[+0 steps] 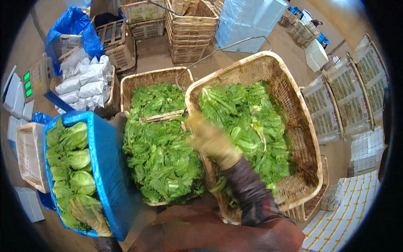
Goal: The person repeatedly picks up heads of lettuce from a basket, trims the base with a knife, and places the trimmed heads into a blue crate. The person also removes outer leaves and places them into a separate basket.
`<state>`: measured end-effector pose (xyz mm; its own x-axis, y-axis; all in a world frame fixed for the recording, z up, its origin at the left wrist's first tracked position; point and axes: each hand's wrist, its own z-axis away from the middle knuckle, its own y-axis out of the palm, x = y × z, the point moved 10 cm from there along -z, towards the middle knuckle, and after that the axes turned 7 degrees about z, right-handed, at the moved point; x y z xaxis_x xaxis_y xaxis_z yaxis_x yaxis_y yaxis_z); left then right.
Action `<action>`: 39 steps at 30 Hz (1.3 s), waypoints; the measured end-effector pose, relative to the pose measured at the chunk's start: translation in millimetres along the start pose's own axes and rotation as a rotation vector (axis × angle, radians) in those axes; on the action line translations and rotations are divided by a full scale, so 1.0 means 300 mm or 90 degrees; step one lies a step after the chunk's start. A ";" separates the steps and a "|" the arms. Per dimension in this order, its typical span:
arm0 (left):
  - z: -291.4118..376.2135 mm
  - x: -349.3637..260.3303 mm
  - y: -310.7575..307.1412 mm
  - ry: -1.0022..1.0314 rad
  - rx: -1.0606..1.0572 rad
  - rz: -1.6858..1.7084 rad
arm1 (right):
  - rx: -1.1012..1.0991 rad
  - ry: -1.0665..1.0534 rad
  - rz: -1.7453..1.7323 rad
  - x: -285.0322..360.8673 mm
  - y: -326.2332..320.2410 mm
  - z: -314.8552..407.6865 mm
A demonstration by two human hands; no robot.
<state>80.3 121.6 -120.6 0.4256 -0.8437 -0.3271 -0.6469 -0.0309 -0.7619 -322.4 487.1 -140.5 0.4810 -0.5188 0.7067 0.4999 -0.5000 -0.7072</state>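
Note:
My left hand (89, 215), in a pale yellow glove, lies with fingers spread on a head of lettuce at the near end of a blue-lined crate (92, 151). Lettuce heads (82, 182) fill that crate in rows. Motion blurs my right hand (212, 138), gloved alike, over the left rim of a large dirty plastic basket (307, 107). Green leaves (242, 126) lie in this basket, and I cannot tell whether the right fingers hold anything. Between the two containers, more loose leaves (163, 157) are heaped in front of a brown basket (154, 75).
A scale display (34, 78) with green lights stands at the left, near a crate of white packets (91, 78). Stacked plastic crates (192, 34) and blue-wrapped boxes (248, 22) stand at the back. More crates (343, 94) line the right side, above white foam boxes (346, 208).

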 end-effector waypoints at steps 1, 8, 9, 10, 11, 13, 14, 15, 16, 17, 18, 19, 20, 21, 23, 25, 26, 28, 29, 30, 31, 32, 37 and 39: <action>-0.034 -0.128 0.049 -0.030 -0.042 0.190 | -0.072 0.086 0.144 -0.196 -0.191 -0.020; -0.251 -1.424 1.246 -0.291 0.450 0.790 | -0.023 0.306 -0.039 -0.895 -0.154 -0.211; -0.232 -1.514 1.335 -0.392 0.501 0.856 | -0.081 0.283 -0.035 -0.873 -0.169 -0.177; -0.224 -1.590 1.377 -0.491 0.543 0.989 | -0.097 0.239 -0.118 -0.820 -0.170 -0.138; -0.287 -1.579 1.318 -0.298 0.466 0.776 | -0.169 0.175 -0.189 -0.739 -0.242 -0.083; -0.289 -1.625 1.147 -0.071 0.567 0.948 | -0.250 0.114 -0.334 -0.557 -0.400 0.070; -0.296 -1.561 1.019 0.003 0.571 1.031 | -0.219 0.104 -0.346 -0.446 -0.447 0.141; -0.281 -1.495 0.886 0.072 0.590 1.133 | -0.208 0.107 -0.261 -0.327 -0.478 0.189; -0.293 -1.358 0.787 0.100 0.528 1.036 | -0.101 0.098 -0.254 -0.203 -0.426 0.208; -0.282 -1.246 0.697 0.098 0.455 1.006 | -0.036 0.137 -0.235 -0.113 -0.362 0.220; -0.272 -1.125 0.629 0.102 0.438 0.941 | 0.077 0.062 -0.252 0.023 -0.243 0.197; -0.169 -1.083 0.627 -0.087 0.649 1.190 | 0.214 0.044 -0.256 0.119 -0.097 0.196; -0.143 -0.966 0.602 -0.167 0.622 1.180 | 0.220 0.098 -0.378 0.175 0.029 0.175; -0.080 -0.886 0.593 -0.227 0.647 1.121 | 0.128 0.018 -0.263 0.234 0.050 0.158; -0.046 -0.706 0.517 -0.264 0.511 1.132 | -0.094 0.140 -0.007 0.224 0.092 0.187; 0.004 -0.559 0.441 -0.283 0.436 1.079 | -0.254 -0.158 0.028 0.446 0.146 0.244; 0.065 -0.508 0.427 -0.365 0.484 1.072 | -0.174 -0.200 0.239 0.523 0.267 0.256; 0.128 -0.430 0.351 -0.438 0.494 1.128 | -0.157 -0.292 0.589 0.660 0.413 0.272; 0.137 -0.384 0.301 -0.428 0.457 1.098 | -0.201 -0.276 0.612 0.701 0.399 0.280; 0.139 -0.355 0.249 -0.385 0.440 1.069 | -0.188 -0.283 0.655 0.742 0.419 0.274; 0.142 -0.326 0.211 -0.361 0.430 1.013 | -0.155 -0.310 0.700 0.778 0.445 0.273; 0.118 -0.302 0.165 -0.289 0.395 0.930 | -0.098 -0.248 0.817 0.721 0.463 0.256; -0.007 -0.330 0.089 0.027 0.331 0.681 | 0.044 0.143 -0.082 0.620 0.377 0.252; -0.050 -0.360 0.077 0.111 0.293 0.673 | -0.019 0.011 0.022 0.767 0.359 0.280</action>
<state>10.0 204.2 -94.4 -0.3038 -0.3965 -0.8663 -0.3222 0.8985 -0.2982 -97.3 372.1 -52.3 0.4852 -0.5480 0.6813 0.4617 -0.5012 -0.7319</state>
